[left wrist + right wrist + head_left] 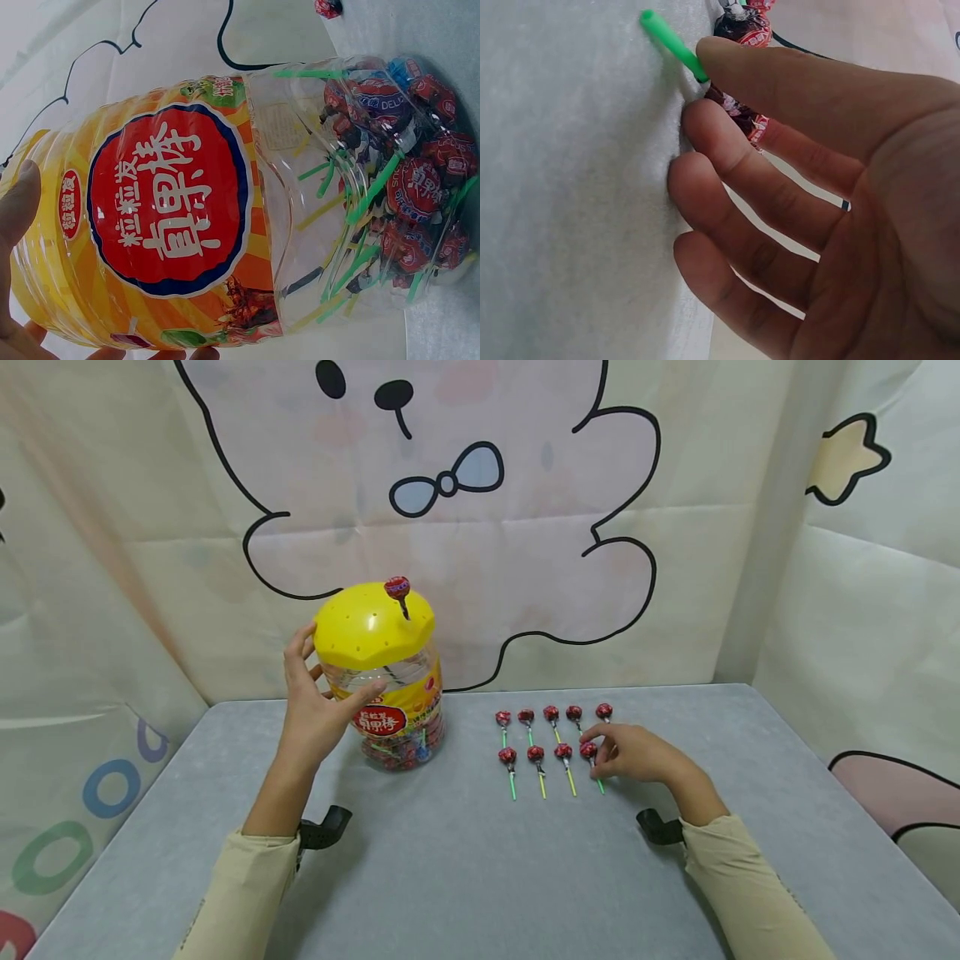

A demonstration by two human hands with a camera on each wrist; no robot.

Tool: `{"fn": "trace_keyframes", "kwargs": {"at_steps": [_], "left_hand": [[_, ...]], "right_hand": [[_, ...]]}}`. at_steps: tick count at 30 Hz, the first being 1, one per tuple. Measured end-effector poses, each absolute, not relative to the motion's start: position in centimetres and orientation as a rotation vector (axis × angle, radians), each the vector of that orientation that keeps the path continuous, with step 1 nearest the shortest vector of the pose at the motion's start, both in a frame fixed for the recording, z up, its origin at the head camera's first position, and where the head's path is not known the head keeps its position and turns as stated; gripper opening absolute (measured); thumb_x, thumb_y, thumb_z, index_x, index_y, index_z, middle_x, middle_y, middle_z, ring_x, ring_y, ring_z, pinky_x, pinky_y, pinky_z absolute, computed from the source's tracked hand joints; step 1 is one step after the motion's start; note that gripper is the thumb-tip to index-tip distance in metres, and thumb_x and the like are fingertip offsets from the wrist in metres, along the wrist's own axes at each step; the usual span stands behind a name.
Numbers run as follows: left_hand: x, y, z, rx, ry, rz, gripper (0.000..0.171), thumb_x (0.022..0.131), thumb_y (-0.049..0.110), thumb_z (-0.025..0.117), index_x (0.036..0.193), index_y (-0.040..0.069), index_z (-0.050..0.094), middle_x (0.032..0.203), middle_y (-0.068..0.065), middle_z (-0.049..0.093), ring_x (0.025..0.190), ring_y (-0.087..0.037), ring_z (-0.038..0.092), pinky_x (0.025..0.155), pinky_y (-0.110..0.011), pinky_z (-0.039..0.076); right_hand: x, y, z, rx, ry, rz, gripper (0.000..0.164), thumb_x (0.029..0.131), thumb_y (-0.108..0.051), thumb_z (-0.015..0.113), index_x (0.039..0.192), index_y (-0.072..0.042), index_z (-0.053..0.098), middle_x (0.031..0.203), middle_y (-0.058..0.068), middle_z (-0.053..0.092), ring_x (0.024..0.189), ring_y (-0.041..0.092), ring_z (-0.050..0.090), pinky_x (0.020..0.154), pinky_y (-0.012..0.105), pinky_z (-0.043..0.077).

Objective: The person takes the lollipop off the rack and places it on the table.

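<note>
My left hand (315,714) grips the side of a clear plastic candy jar (405,739) with a yellow lid (360,631), thumb across its front and fingers behind. The jar stands slightly tilted; its orange label shows in the left wrist view, with wrapped lollipops (409,187) heaped at the bottom. One lollipop (397,587) sticks out of the lid, head up. On the table, my right hand (637,754) pinches a red-wrapped lollipop (588,750) at the right end of the near row. Its green stick (671,45) pokes past my thumb in the right wrist view; the fingers partly hide its head.
Several red lollipops (536,753) lie in two rows on the grey table (480,877), right of the jar, sticks toward me. A printed cloth backdrop (525,568) rises behind the table's far edge, with more cloth at both sides.
</note>
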State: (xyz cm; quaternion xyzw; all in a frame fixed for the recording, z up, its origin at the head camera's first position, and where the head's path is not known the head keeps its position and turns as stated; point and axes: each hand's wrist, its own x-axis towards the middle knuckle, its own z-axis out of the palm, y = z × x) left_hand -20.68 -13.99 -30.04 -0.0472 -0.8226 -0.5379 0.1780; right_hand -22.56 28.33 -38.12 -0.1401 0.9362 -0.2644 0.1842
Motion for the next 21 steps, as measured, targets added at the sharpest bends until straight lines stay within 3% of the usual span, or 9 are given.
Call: {"fn": "trace_keyframes", "kwargs": {"at_steps": [13,17,21], "left_hand": [[-20.6,-14.1,-30.1,-0.128,-2.330,-1.507,0.102,0.085,0.027,0.080,0.152,0.044,0.006,0.162,-0.007,0.007,0.142,-0.041,0.027,0.106,-0.068,0.038],[-20.8,-14.1,-30.0,-0.134,-2.331,-1.499,0.101,0.084,0.031,0.081,0.151,0.045,0.007,0.161,-0.008,0.009,0.140,-0.041,0.030,0.106,-0.068,0.039],[-20.7,-14.6,-30.1,-0.136,-2.368,-1.481,0.101,0.085,0.032,0.080,0.153,0.041,0.006,0.162,-0.007,0.009,0.145,-0.038,0.023,0.109,-0.072,0.032]], "right_hand": [[-22.7,28.1,-38.1,-0.378,2.643,-0.738,0.052,0.085,-0.020,0.079,0.131,-0.007,0.059,0.089,0.001,0.067,0.083,0.016,0.058,0.070,0.029,0.046],[-22.5,28.3,-37.6,-0.415,2.650,-0.738,0.061,0.086,-0.023,0.078,0.138,-0.006,0.051,0.091,0.001,0.068,0.082,0.015,0.059,0.069,0.029,0.047],[-21.6,27.9,-36.2,-0.479,2.734,-0.753,0.064,0.090,-0.023,0.074,0.144,-0.006,0.045,0.094,0.001,0.069,0.081,0.014,0.061,0.068,0.028,0.048]]}}
